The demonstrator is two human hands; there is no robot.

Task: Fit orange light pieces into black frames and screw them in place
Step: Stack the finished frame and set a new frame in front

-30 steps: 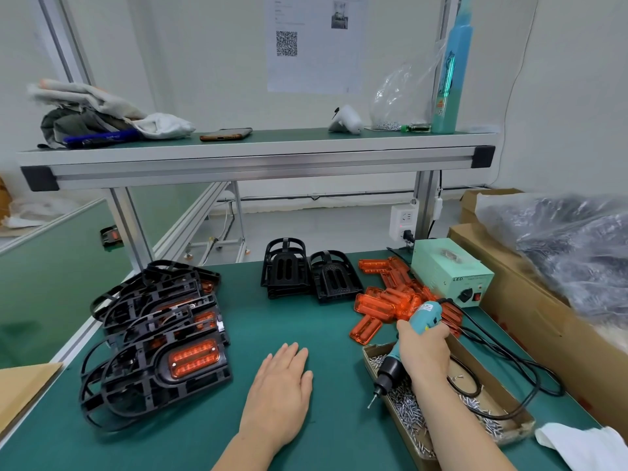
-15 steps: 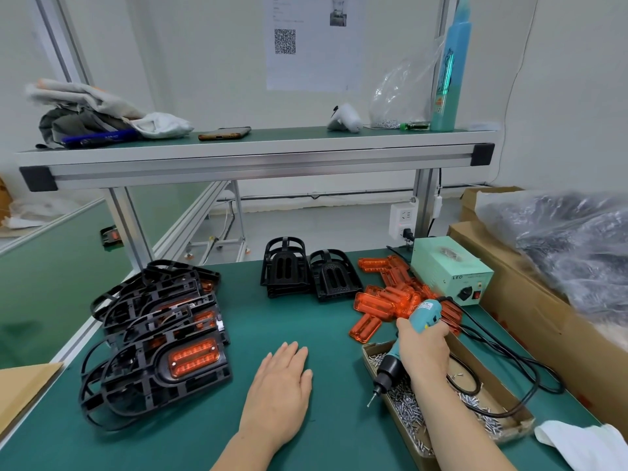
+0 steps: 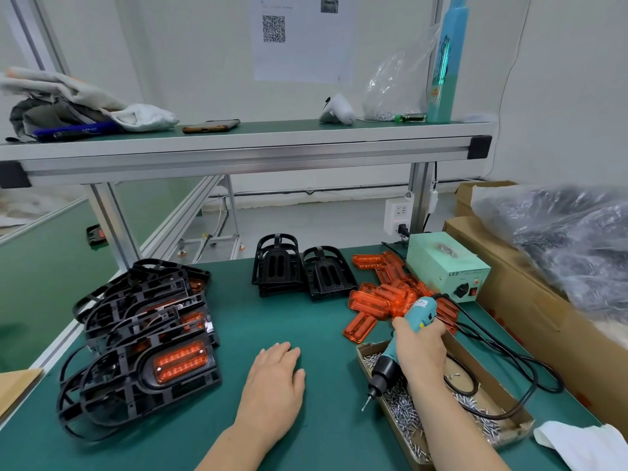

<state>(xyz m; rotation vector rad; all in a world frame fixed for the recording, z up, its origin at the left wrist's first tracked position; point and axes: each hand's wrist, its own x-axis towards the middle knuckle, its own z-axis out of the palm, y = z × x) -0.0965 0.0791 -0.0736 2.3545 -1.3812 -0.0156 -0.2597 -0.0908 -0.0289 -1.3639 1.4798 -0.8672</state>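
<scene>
Unmoved, right hand (image 3: 420, 355) grips cylindrical teal screwdriver (image 3: 420, 312).

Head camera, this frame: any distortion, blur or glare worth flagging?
Head view: wide-angle distortion slants the shelf's left upright; the plastic-wrapped stock at the right edge is smeared; left hand, right hand and screwdriver are sharp; light is even, shadows soft, no harsh glare.

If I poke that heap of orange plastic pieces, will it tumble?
Probably: the orange pieces lie loosely heaped, some tilted on others, so they'd likely slide apart. They look glossy and thin, so probably light and slippery.
</scene>
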